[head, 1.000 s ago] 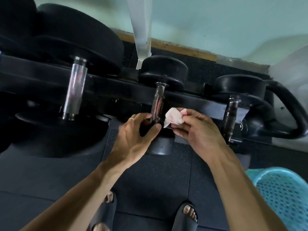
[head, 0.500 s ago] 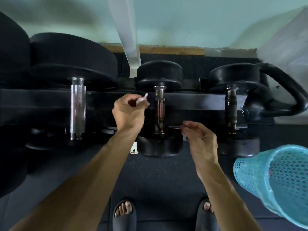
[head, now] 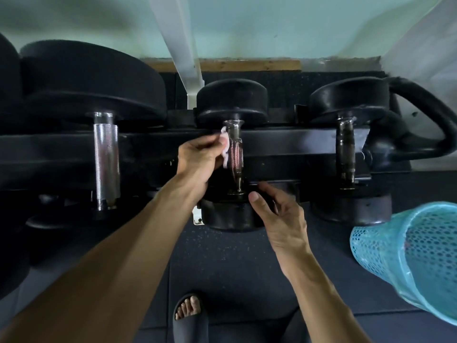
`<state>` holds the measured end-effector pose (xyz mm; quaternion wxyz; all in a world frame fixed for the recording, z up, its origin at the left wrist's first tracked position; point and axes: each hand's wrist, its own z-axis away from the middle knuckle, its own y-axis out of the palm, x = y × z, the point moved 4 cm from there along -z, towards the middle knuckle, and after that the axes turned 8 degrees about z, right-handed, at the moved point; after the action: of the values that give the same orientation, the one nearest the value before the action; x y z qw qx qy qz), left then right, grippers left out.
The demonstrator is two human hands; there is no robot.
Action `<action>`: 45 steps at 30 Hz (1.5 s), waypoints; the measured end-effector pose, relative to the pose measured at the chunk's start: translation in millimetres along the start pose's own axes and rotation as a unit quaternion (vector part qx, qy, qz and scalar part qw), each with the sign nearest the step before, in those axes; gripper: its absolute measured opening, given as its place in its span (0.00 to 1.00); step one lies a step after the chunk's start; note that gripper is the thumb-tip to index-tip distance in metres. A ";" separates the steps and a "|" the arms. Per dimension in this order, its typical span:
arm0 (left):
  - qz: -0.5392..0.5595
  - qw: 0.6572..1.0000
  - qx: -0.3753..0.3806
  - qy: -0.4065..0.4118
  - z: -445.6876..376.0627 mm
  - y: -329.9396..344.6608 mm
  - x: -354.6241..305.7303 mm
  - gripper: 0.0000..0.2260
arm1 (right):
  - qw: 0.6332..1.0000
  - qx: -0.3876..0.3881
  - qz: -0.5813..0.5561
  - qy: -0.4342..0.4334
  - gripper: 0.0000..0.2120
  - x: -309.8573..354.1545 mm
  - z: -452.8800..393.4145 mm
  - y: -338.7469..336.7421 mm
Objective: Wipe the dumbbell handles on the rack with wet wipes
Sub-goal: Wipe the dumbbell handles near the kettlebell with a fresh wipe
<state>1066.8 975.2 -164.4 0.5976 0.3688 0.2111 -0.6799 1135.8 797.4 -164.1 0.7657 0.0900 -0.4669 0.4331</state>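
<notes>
While the rack (head: 284,144) carries three dumbbells across its front rail, only the middle one matters for the coming stroke. Its handle (head: 235,154) runs with its long axis from the back rail toward the front edge, the far head (head: 232,100) behind the rail and the near head (head: 230,216) hanging over the front. The left hand (head: 197,159) sits just left of that handle, about halfway along it, fingers curled and pinching a crumpled wipe (head: 224,147) that touches the handle's left side near its far end. The right hand (head: 279,216) is lower, at the near head by the front edge; its fingers look loosely spread and hold nothing, thumb tip close to the handle's base, though contact is unclear. The left hand is nearer the work, so I judge the wipe must travel along the axis, toward the front edge. The left handle (head: 106,159) and right handle (head: 346,152) stand well apart on either side.
</notes>
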 end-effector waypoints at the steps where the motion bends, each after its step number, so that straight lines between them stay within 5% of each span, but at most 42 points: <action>1: 0.030 0.999 -0.009 -0.005 -4.6 5.5 -3.4 0.03 | 1.000 0.000 0.003 0.000 0.24 -1.2 -0.1 0.4; 8: -0.019 0.995 0.018 -0.097 8.7 -10.5 13.8 0.04 | 1.000 -0.005 0.000 -0.027 0.23 -4.0 3.4 6.7; 15: -0.021 1.000 -0.008 -0.015 -17.9 4.2 -10.6 0.10 | 1.000 0.001 0.013 -0.021 0.23 -3.9 1.8 6.4; 20: -0.112 0.993 0.011 -0.041 9.5 -17.0 2.7 0.09 | 0.999 -0.010 -0.013 -0.039 0.31 -8.1 1.1 10.1; 27: -0.002 1.000 -0.001 -0.003 -8.5 1.7 -11.8 0.10 | 1.000 0.003 0.014 -0.026 0.27 -4.5 2.1 7.1; 33: -0.097 0.993 0.019 -0.072 14.1 -18.4 10.6 0.11 | 0.999 -0.009 0.000 -0.039 0.24 -0.3 7.0 10.1; 38: 0.037 0.998 -0.037 -0.024 -5.3 4.9 -7.8 0.12 | 0.999 -0.003 0.016 -0.028 0.23 -1.3 5.1 7.2; 45: -0.132 0.990 0.039 -0.038 24.2 -17.3 8.1 0.11 | 0.999 -0.006 0.014 -0.038 0.21 0.8 6.9 7.6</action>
<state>1043.9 955.6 -157.7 0.4954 0.3348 0.2086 -0.7739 1125.9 798.8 -161.7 0.7415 0.0955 -0.4994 0.4378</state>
